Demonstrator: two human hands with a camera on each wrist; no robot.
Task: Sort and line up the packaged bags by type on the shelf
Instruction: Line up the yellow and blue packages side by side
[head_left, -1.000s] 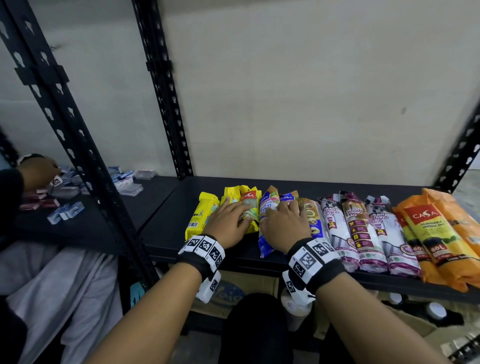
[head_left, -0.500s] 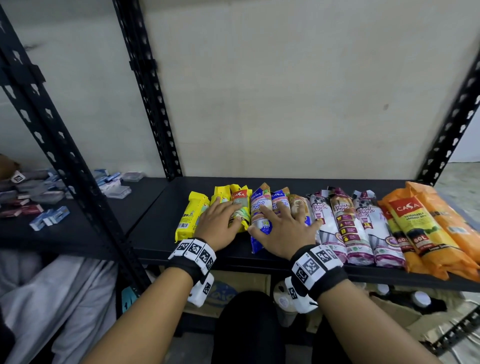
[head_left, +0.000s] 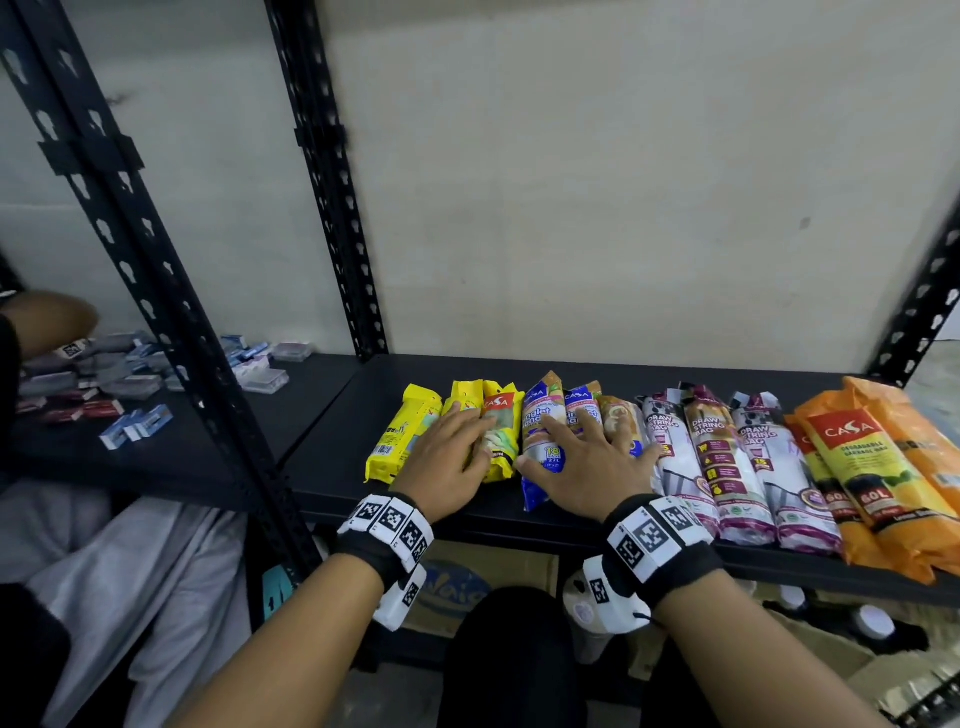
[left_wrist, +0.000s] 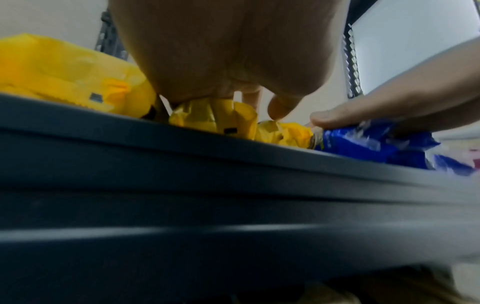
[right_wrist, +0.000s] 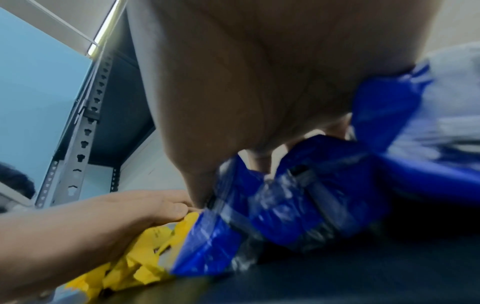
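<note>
Black metal shelving (head_left: 519, 379) stands against a pale wall, and its board carries one row of packaged bags laid side by side, their near ends close to the front lip. From the person's right the row runs through the large orange packs (head_left: 857, 467), then the white-and-maroon drawstring packs (head_left: 711, 462), then the blue packs (head_left: 543, 441), then the yellow packs (head_left: 400, 436) at the far left. Both hands lie flat with straight fingers, grasping nothing: the right hand (head_left: 587, 467) spreads over the blue packs and presses down, while the left hand (head_left: 447, 457) covers the middle yellow packs. The wrist views show crinkled film (right_wrist: 285, 205) bunched under the right palm and the two thumbs nearly meeting at the yellow-blue seam. The biggest risk, as I judge it, is the orange packs, whose ends overhang the front lip and could slide off if a sideways push travels down the row. Next, pushing the blue group with a flat palm could ride one slick pack over its neighbour, skewing the line. Smaller still, the lone yellow pack at the left end sits slightly apart and angled, so a nudge might turn it further. Least, film could snag between the thumbs.
</note>
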